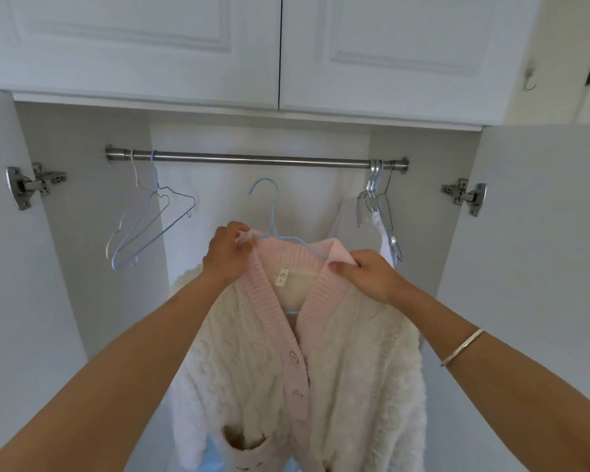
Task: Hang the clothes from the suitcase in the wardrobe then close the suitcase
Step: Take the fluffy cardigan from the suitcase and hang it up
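A fluffy white cardigan (361, 362) with a pink knitted collar and button band hangs on a light blue wire hanger (269, 212). I hold it up in front of the open wardrobe, below the metal rail (252, 160). The hanger's hook is free in the air, not on the rail. My left hand (227, 253) pinches the pink collar at the hanger's left shoulder. My right hand (365, 270) pinches the collar's folded edge on the right. The suitcase is out of view.
Two empty wire hangers (150, 226), one blue and one pale, hang at the rail's left end. At the right end hang silvery hangers with a white garment (378, 226). Both wardrobe doors stand open at the sides (542, 233). Closed white upper cabinet doors (280, 46) sit above.
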Motion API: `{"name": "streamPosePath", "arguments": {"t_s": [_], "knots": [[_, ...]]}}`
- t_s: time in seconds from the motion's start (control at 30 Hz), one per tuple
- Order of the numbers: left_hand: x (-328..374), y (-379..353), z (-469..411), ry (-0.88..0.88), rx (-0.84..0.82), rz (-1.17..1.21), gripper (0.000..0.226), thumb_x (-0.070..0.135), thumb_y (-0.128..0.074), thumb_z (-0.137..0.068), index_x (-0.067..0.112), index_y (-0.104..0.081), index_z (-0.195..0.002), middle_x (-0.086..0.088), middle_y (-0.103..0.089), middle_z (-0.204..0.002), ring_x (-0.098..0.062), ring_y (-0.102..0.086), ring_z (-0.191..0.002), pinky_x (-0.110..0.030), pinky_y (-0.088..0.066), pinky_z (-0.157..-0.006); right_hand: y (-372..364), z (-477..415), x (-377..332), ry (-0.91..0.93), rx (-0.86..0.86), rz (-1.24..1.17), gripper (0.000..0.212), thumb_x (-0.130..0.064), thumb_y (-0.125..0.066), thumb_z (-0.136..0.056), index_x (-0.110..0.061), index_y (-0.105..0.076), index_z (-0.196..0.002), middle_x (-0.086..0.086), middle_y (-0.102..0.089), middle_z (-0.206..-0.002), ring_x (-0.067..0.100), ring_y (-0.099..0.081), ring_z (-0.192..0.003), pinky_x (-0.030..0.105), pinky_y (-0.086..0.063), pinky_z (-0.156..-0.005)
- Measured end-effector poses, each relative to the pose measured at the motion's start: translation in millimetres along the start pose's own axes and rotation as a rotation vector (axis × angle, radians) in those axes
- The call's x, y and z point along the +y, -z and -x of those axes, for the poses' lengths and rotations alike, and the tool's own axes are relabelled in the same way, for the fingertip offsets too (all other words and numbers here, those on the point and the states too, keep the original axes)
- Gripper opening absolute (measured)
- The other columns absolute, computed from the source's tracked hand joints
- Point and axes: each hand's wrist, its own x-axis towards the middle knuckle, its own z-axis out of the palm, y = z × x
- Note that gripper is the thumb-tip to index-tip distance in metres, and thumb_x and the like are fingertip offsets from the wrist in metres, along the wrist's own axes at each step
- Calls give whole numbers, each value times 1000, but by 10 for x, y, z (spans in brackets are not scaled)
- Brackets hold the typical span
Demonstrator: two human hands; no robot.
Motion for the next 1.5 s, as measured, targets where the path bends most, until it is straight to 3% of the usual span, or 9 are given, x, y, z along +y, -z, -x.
{"name": "streamPosePath", "arguments": {"t_s": [0.1,0.23,0.33,0.47,0.57,0.83,1.07,1.4,1.5], "knots": [[265,-125,-41,-15,-17,14,24,22,-57,-91,20,-55,-115,-7,-50,-115,-21,-54,-101,-35,-47,-88,-41,-58,-9,-107,78,-7,33,-41,-57,-91,-20,-56,-66,-4,-52,-63,16,-51,-62,30,-36,-63],[740,-285,137,-14,-434,227,14,15,-52,-93,9,-65,-94,-6,-61,-80,-19,-58,-65,-22,-44,-57,-53,-172,-86,-291,76,-350,32,-32,-63,-88,-5,-67,-103,7,-68,-94,24,-64,-87,30,-49,-77],[918,-461,204,82,-619,421,18,22,-51,-97,8,-58,-105,-5,-63,-86,-16,-62,-71,-25,-53,-66,-30,-275,-222,-318,5,-516,19,-12,-61,-84,-3,-67,-99,11,-68,-97,25,-65,-92,31,-50,-82],[966,-560,101,154,-622,591,40,17,-55,-96,14,-45,-134,-9,-58,-115,-20,-59,-103,-33,-56,-84,45,-412,-373,-289,-12,-674,20,1,-44,-87,-5,-63,-86,10,-63,-78,21,-62,-71,25,-50,-57],[960,-636,-48,102,-651,628,51,10,-58,-91,19,-43,-139,-1,-55,-130,-15,-55,-119,-35,-54,-93,87,-616,-410,-278,58,-617,23,0,-43,-85,-5,-61,-99,10,-63,-82,22,-61,-75,28,-47,-62],[1033,-787,-508,7,-644,573,62,12,-62,-86,26,-42,-143,7,-53,-135,-10,-58,-117,-33,-50,-98,216,-1129,-457,-279,182,-628,25,1,-42,-89,-2,-64,-99,11,-62,-76,19,-59,-62,21,-46,-45],[1132,-1032,-882,67,-679,565,76,16,-62,-76,26,-36,-147,3,-47,-145,-11,-51,-125,-29,-49,-95,355,-1491,-300,-290,235,-593,24,0,-51,-87,5,-66,-104,16,-68,-82,28,-67,-79,38,-56,-73],[1178,-1443,-952,63,-740,498,71,8,-52,-85,25,-29,-150,6,-41,-147,-11,-51,-123,-27,-48,-97,352,-1579,156,-313,263,-636,23,0,-49,-89,0,-66,-104,14,-68,-89,22,-66,-77,22,-55,-57],[1239,-1540,-938,65,-754,495,68,6,-50,-88,26,-30,-149,5,-43,-145,-13,-52,-123,-29,-48,-97,351,-1655,289,-321,308,-655,40,-3,-46,-86,-6,-59,-124,16,-66,-116,26,-66,-99,36,-58,-83]]}}
